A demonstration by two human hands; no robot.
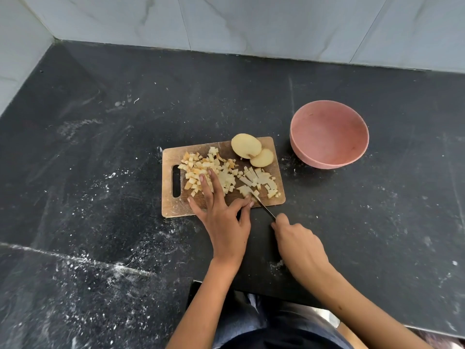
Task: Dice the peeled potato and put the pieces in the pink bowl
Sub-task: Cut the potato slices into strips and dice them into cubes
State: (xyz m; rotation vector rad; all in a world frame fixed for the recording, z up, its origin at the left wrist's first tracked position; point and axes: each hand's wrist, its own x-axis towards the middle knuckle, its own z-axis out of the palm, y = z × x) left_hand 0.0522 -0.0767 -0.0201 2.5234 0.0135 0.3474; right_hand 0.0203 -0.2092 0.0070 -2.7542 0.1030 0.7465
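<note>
Diced potato pieces point(214, 172) lie heaped across the middle of the wooden cutting board point(176, 207); a second, paler batch of strips and cubes point(261, 181) sits toward its right edge. Two uncut potato slices point(247, 146) overlap at the board's far right corner. Pink bowl point(352, 127) stands on the counter just right of the board, apart from it, nothing inside. Left hand point(224, 217) flat on the board, fingers straight and spread, tips in the dice. Right hand point(297, 243) curled round a knife point(264, 209) handle, blade tip among the pale pieces. Black counter point(100, 159) flecked with white specks; grey tiled wall point(251, 21) behind.
</note>
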